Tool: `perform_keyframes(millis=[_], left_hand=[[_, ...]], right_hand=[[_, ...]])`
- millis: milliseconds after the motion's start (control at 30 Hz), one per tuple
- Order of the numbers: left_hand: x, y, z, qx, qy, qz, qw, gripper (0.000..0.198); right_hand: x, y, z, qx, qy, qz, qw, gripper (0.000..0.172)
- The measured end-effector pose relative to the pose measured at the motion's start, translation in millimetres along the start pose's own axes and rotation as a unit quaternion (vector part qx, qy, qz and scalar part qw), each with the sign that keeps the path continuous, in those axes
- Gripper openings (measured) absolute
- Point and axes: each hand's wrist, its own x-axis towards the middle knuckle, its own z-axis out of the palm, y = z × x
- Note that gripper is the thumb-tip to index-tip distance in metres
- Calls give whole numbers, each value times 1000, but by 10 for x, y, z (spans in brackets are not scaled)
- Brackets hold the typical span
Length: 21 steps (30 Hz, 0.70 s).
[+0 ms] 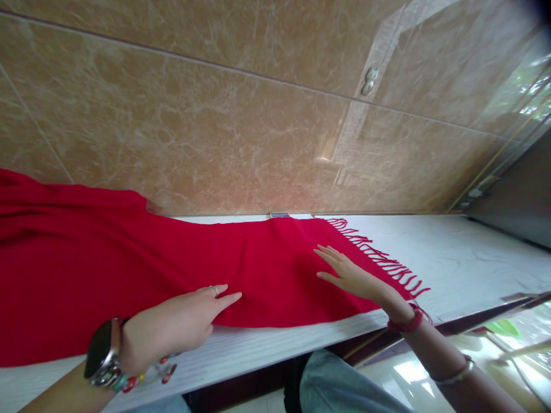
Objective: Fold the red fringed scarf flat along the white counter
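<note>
A long red scarf [267,269] with a twisted fringe [383,261] on its right end lies spread along a white surface. Its left part is wider and rumpled, running out of view. My left hand [181,321] rests at the scarf's front edge, two fingers stretched out and apart; the other fingers are partly hidden. A ring, a watch [103,353] and a beaded bracelet are on that arm. Over the scarf near the fringe is my right hand [342,272], open with fingers extended and palm down. Whether it touches the cloth I cannot tell.
A brown marbled tile wall [193,126] stands along the back. A small flat object [279,215] lies between scarf and wall. The white surface [451,246] continues right toward a dark grey object [516,183]. A light green item [503,327] sits lower right.
</note>
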Motion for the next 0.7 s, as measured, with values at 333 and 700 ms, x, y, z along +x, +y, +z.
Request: perform_keyframes(millis=[333, 700], left_hand=[[188, 42, -33, -21, -57, -37, 997, 77], [234, 105, -53, -9, -39, 28, 999, 68]], right_hand=[[1, 686, 242, -130, -92, 64, 985, 45], [-74, 1287, 214, -155, -76, 86, 981, 39]])
